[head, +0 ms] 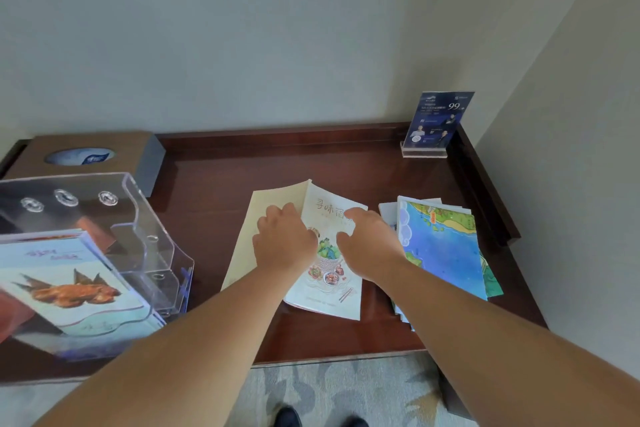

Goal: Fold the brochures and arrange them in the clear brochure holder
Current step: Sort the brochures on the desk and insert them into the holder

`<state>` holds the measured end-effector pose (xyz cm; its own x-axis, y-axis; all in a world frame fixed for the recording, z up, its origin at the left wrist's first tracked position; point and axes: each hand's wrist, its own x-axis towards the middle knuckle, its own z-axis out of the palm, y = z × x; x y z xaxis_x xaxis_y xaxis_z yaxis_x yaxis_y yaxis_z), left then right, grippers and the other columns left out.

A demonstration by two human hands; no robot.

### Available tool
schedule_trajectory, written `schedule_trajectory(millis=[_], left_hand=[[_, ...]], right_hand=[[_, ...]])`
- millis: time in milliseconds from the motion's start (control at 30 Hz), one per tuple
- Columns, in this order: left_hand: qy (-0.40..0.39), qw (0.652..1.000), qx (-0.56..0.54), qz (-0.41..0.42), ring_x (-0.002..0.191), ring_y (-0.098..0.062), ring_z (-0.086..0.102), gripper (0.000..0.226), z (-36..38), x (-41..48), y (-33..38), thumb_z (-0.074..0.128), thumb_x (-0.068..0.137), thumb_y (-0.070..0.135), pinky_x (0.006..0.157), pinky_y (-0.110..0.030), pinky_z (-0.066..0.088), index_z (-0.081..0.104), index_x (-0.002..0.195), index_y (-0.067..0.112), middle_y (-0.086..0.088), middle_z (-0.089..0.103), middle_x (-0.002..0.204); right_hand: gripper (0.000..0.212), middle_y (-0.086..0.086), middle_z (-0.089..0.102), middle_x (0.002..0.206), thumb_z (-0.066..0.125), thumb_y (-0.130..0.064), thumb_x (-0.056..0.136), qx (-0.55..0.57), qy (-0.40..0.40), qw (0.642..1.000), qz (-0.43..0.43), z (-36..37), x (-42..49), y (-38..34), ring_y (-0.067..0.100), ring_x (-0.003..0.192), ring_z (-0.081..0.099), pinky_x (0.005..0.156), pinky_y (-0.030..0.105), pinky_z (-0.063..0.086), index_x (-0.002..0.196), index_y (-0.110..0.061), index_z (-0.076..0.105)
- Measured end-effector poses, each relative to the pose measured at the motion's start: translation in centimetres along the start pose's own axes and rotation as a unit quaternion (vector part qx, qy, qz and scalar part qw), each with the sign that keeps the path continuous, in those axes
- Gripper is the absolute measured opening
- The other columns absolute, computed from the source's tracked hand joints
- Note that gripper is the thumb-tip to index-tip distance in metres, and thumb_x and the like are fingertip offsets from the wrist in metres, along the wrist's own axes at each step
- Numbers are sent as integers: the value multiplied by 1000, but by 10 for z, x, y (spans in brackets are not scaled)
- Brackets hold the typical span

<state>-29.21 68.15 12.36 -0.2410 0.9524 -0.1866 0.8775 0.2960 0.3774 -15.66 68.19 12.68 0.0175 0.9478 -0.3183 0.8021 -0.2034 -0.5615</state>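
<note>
While the right hand (367, 243) lies flat, fingers straight, on the printed panel of the food brochure (329, 284) at the centre of the frame, the left hand (284, 239) rests with bent fingers on its cream panel by the raised fold; whether it pinches the paper cannot be told. The clear brochure holder (149, 232) stands at the left, a fish brochure (69, 284) in its front pocket. A stack of blue map brochures (446, 246) lies just right of the hands.

Both arms fwd, L hand (284, 240) & R hand (370, 243) palms down, close together.
</note>
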Motion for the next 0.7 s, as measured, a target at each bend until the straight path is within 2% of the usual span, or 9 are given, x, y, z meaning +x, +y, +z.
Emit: schedule_trajectory(millis=[67, 200, 400, 500, 567, 700], left_hand=[[2, 1000, -5, 3, 111, -30, 46, 26, 2, -1, -2, 55, 89, 26, 80, -40, 37, 51, 111, 13, -7, 48, 116], [8, 1000, -11, 8, 109, -29, 47, 25, 5, -4, -3, 56, 88, 21, 78, -38, 36, 51, 111, 14, -7, 48, 115], [8, 1000, -12, -11, 108, -30, 47, 24, 7, -3, -9, 56, 87, 20, 77, -39, 37, 50, 109, 13, -8, 48, 114], [-25, 998, -18, -51, 110, -32, 48, 23, 9, -2, -13, 50, 90, 23, 82, -43, 41, 47, 110, 11, -11, 48, 114], [-53, 998, 1, -40, 108, -32, 51, 26, 13, -2, -18, 47, 96, 29, 79, -41, 41, 48, 113, 10, -12, 53, 114], [-28, 1000, 13, -4, 81, -24, 51, 13, 6, -6, -21, 44, 94, 10, 65, -35, 38, 48, 105, 11, -6, 62, 98]], right_hand=[[52, 1, 41, 145, 48, -25, 92, 1, 4, 1000, 1, 4, -1, -1, 17, 100, 54, 68, 26, 42, 144, -28, 41], [52, 0, 41, 147, 48, -25, 93, -6, 6, 1000, 0, 7, -4, -4, 20, 111, 57, 76, 31, 49, 144, -27, 41], [52, 0, 41, 146, 49, -24, 93, 1, 3, 1000, 5, 12, -6, -5, 21, 107, 59, 74, 30, 48, 144, -27, 41], [52, 0, 42, 146, 49, -23, 92, 2, 0, 1000, 8, 15, -8, -4, 21, 107, 59, 69, 27, 42, 144, -28, 41], [52, 0, 42, 145, 49, -24, 92, 1, -5, 1000, 10, 17, -8, -4, 21, 107, 60, 69, 28, 44, 144, -28, 41], [52, 2, 42, 142, 48, -24, 93, 1, -12, 1000, 10, 14, -8, -3, 20, 103, 59, 68, 27, 43, 144, -27, 40]])
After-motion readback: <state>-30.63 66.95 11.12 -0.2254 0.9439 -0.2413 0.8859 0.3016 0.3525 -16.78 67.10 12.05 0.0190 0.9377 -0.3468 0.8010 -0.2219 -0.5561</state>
